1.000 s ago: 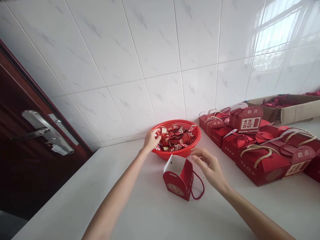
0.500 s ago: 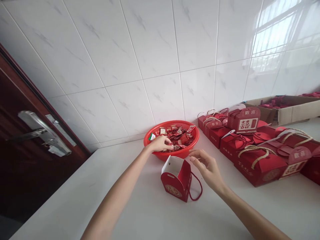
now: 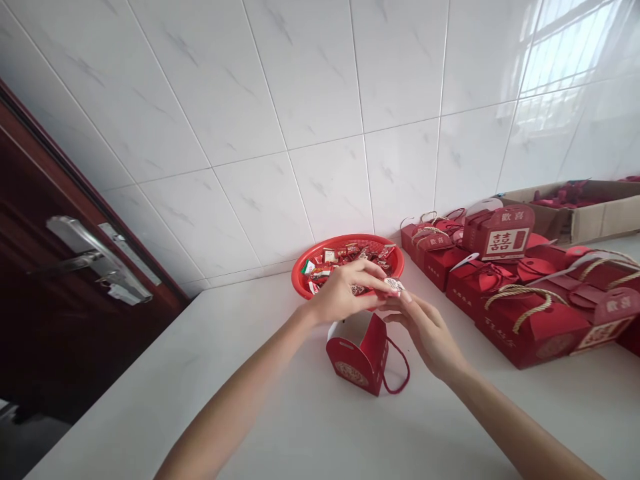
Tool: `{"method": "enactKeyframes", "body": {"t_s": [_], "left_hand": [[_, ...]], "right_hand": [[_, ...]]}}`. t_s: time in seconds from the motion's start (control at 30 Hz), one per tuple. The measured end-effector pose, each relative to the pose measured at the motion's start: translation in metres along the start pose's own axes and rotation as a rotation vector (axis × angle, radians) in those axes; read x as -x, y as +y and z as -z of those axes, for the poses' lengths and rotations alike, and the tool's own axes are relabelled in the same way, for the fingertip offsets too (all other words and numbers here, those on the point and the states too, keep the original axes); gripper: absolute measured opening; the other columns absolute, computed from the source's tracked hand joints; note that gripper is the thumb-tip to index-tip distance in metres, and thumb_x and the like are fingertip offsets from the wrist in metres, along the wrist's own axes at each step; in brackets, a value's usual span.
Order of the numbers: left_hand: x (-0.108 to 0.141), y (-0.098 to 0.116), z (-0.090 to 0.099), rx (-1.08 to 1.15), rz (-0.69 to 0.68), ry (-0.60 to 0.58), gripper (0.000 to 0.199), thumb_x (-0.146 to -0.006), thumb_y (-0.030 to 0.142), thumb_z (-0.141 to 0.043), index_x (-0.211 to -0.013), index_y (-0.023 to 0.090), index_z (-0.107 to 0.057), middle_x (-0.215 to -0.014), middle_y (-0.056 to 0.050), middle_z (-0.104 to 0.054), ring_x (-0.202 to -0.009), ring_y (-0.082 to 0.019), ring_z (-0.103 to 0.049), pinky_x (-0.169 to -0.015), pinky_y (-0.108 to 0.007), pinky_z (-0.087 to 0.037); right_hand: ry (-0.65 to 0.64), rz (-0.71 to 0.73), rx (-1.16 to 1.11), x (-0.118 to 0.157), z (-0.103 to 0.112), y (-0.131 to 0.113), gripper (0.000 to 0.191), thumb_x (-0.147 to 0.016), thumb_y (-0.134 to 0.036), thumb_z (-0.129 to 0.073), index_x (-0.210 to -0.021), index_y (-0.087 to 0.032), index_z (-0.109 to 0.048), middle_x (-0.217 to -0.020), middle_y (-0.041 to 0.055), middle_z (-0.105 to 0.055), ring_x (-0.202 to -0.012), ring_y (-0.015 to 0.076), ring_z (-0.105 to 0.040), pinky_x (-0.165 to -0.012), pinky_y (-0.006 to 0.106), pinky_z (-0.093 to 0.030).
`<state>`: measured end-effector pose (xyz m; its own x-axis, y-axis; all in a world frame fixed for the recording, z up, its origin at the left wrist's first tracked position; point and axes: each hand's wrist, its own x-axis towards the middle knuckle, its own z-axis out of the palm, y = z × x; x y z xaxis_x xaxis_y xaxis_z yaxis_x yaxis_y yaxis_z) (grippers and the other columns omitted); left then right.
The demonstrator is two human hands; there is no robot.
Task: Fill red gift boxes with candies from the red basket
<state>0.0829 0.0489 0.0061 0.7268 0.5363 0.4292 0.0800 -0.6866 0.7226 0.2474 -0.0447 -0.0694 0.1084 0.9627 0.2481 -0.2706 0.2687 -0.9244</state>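
Observation:
A small wrapped candy (image 3: 393, 285), whitish with red print, is at the fingertips of both hands. My left hand (image 3: 345, 290) has its fingers closed on it from the left. My right hand (image 3: 425, 330) meets it from the right, its thumb and fingers at the same candy. Just below the hands, a small red paper gift box (image 3: 354, 363) stands upright on the table with its top open and white inside. A dark red cord handle (image 3: 406, 380) loops from its right side. Behind it sits a red plastic basket (image 3: 296, 280) of wrapped candies, partly covered by my left hand.
Several red gift boxes (image 3: 530, 333) with rope handles crowd the right side of the white table (image 3: 250, 373). A cardboard carton (image 3: 595, 223) holding reddish items stands behind them. White tiled wall (image 3: 240, 87) backs the table. A dark wooden door (image 3: 45, 320) with a metal handle is left.
My left hand has lifted out of the basket and moved right with a candy. My right hand has come in to meet it above the box. The view has shifted slightly.

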Motion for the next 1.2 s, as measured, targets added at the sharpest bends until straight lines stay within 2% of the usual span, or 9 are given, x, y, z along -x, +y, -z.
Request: {"method": "enactKeyframes", "body": {"t_s": [0.13,0.23,0.37,0.43,0.57,0.77,0.9,1.07,1.2], "left_hand": [[-0.002,0.008,-0.007,-0.119,-0.065,-0.191,0.027,-0.082,0.021,-0.071,-0.106,0.029,-0.079,-0.121,-0.007,-0.066,-0.108,-0.022,-0.066,-0.095,-0.037,-0.055],[-0.009,-0.006,0.013,-0.114,0.013,-0.185,0.028,-0.082,0.023,-0.067,-0.109,0.024,-0.078,-0.121,-0.008,-0.070,-0.111,-0.024,-0.066,-0.094,-0.036,-0.054],[-0.012,-0.034,0.054,-0.567,0.407,0.003,0.026,-0.084,0.023,-0.057,-0.099,0.021,-0.078,-0.103,-0.006,-0.077,-0.101,-0.023,-0.069,-0.090,-0.033,-0.053],[-0.009,-0.048,0.068,-0.790,0.632,-0.025,0.014,-0.077,0.025,-0.063,-0.076,0.022,-0.077,-0.079,-0.006,-0.076,-0.091,-0.028,-0.070,-0.086,-0.037,-0.052],[-0.002,-0.073,0.074,-0.868,0.770,-0.025,0.017,-0.056,0.021,-0.078,-0.049,0.020,-0.062,-0.065,-0.008,-0.071,-0.085,-0.034,-0.070,-0.083,-0.041,-0.050],[-0.002,-0.093,0.073,-0.713,0.742,0.084,0.018,-0.048,0.014,-0.080,-0.058,0.021,-0.068,-0.078,-0.009,-0.076,-0.093,-0.033,-0.069,-0.085,-0.040,-0.049],[0.008,-0.087,0.082,-0.467,0.628,0.155,0.014,-0.055,0.026,-0.078,-0.066,0.020,-0.072,-0.076,-0.005,-0.075,-0.081,-0.025,-0.070,-0.079,-0.035,-0.053],[0.023,-0.075,0.087,-0.201,0.496,0.262,0.036,-0.061,0.046,-0.077,-0.083,0.017,-0.075,-0.093,-0.009,-0.078,-0.086,-0.024,-0.072,-0.083,-0.037,-0.056],[0.026,-0.073,0.081,-0.096,0.420,0.309,0.037,-0.059,0.046,-0.080,-0.081,0.017,-0.075,-0.090,-0.009,-0.078,-0.083,-0.024,-0.071,-0.079,-0.037,-0.058]], "right_hand": [[0.009,-0.046,-0.172,-0.002,0.001,0.001,0.038,-0.083,-0.057,-0.071,-0.098,-0.022,-0.075,-0.090,0.0058,-0.071,-0.085,0.0192,-0.063,-0.078,0.032,-0.050],[0.078,-0.086,-0.215,-0.004,0.004,0.000,0.038,-0.077,-0.055,-0.078,-0.087,-0.019,-0.074,-0.081,0.0050,-0.069,-0.076,0.0170,-0.062,-0.070,0.029,-0.049],[0.130,-0.128,-0.234,-0.005,0.008,0.000,0.038,-0.071,-0.053,-0.083,-0.082,-0.018,-0.071,-0.078,0.0050,-0.068,-0.073,0.0169,-0.062,-0.065,0.028,-0.049],[0.142,-0.133,-0.248,-0.005,0.009,0.000,0.036,-0.070,-0.051,-0.083,-0.080,-0.019,-0.070,-0.075,0.0036,-0.066,-0.072,0.0167,-0.061,-0.063,0.027,-0.048],[0.147,-0.129,-0.253,-0.004,0.007,0.001,0.034,-0.070,-0.048,-0.083,-0.076,-0.019,-0.069,-0.073,0.0026,-0.063,-0.070,0.0165,-0.061,-0.061,0.027,-0.049],[0.162,-0.125,-0.257,-0.005,0.007,0.001,0.029,-0.067,-0.039,-0.085,-0.073,-0.019,-0.066,-0.077,0.0009,-0.062,-0.068,0.0136,-0.057,-0.060,0.027,-0.050],[0.173,-0.125,-0.264,-0.005,0.007,0.000,0.026,-0.066,-0.034,-0.084,-0.069,-0.019,-0.063,-0.075,-0.0003,-0.061,-0.067,0.0135,-0.056,-0.059,0.027,-0.050],[0.148,-0.123,-0.252,-0.003,0.006,0.001,0.021,-0.068,-0.033,-0.077,-0.067,-0.019,-0.061,-0.074,0.0018,-0.063,-0.070,0.0167,-0.057,-0.060,0.029,-0.050],[0.142,-0.149,-0.246,-0.003,0.006,0.001,0.019,-0.068,-0.031,-0.074,-0.065,-0.020,-0.059,-0.077,0.0047,-0.068,-0.074,0.0188,-0.058,-0.063,0.031,-0.049]]}}
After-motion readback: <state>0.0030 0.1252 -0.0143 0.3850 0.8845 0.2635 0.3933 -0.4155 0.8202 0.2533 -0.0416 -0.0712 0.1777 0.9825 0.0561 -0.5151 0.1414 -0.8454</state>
